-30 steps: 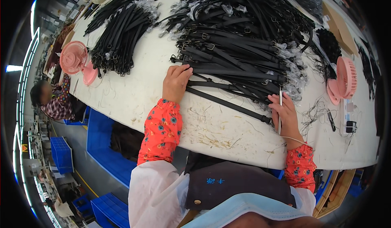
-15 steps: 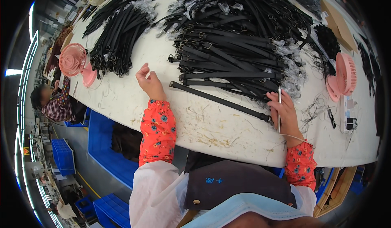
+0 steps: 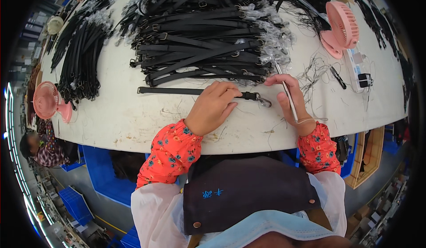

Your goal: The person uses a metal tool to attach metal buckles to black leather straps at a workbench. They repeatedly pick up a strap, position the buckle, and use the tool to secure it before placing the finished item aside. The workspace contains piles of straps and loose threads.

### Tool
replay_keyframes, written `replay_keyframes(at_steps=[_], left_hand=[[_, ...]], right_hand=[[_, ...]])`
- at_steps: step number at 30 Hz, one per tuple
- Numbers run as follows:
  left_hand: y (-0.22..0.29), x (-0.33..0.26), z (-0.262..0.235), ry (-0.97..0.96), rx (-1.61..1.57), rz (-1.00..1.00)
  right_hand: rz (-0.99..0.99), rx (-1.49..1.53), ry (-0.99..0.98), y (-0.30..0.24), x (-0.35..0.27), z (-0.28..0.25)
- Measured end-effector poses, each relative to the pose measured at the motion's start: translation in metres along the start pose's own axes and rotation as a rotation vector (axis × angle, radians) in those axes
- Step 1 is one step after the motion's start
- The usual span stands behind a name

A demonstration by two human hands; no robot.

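A single black strap (image 3: 177,90) with a metal clip at its right end lies flat on the white table (image 3: 124,119), just in front of a big heap of black straps (image 3: 208,48). My left hand (image 3: 212,107) rests palm down on the strap near the clip, fingers pressing it. My right hand (image 3: 290,99) is beside the clip and grips a thin metal rod-like tool (image 3: 286,93) that points up toward the heap.
A second pile of black straps (image 3: 82,55) lies at the far left. A pink fan (image 3: 341,28) stands at the right, another pink fan (image 3: 46,101) at the left edge. Loose threads and small tools lie right. Another person (image 3: 37,148) sits below left, by blue crates (image 3: 73,201).
My left hand has come back from the left side to the middle and now presses one strap near its clip. The view has shifted left. My right hand keeps the tool.
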State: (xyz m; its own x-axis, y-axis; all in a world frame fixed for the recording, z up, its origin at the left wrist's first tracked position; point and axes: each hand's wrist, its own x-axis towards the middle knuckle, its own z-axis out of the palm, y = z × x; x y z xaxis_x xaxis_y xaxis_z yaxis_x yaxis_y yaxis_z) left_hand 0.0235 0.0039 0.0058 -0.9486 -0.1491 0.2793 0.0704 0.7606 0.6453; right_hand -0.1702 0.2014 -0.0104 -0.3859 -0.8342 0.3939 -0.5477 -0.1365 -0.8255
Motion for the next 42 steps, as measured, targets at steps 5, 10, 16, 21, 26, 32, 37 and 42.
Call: replay_keyframes(at_steps=[5,10,16,21,26,32,37,42], left_hand=[[0.002,0.021,0.017,-0.109,-0.122,-0.031],[0.0,0.019,0.029,-0.007,0.069,0.003],[-0.015,0.015,0.033,0.017,-0.083,-0.001],[-0.015,0.012,0.032,0.039,-0.223,-0.048],[-0.019,-0.001,-0.002,-0.002,-0.148,-0.203],[-0.033,-0.018,-0.03,0.174,0.382,-0.218],[0.001,0.006,-0.006,0.053,-0.001,-0.054],[-0.003,0.021,0.031,-0.018,-0.188,-0.005]], right_hand=[[0.124,0.178,0.102,-0.003,-0.025,-0.005],[0.193,0.35,0.071,-0.016,-0.019,-0.009],[-0.15,-0.192,-0.118,-0.005,-0.011,0.014],[-0.167,-0.281,-0.197,0.002,-0.01,0.019],[-0.07,-0.171,-0.137,0.003,-0.011,0.019],[-0.044,-0.147,-0.14,0.0,-0.01,0.018],[-0.118,-0.177,-0.089,0.0,-0.005,0.017],[0.054,-0.05,-0.046,-0.003,-0.011,0.01]])
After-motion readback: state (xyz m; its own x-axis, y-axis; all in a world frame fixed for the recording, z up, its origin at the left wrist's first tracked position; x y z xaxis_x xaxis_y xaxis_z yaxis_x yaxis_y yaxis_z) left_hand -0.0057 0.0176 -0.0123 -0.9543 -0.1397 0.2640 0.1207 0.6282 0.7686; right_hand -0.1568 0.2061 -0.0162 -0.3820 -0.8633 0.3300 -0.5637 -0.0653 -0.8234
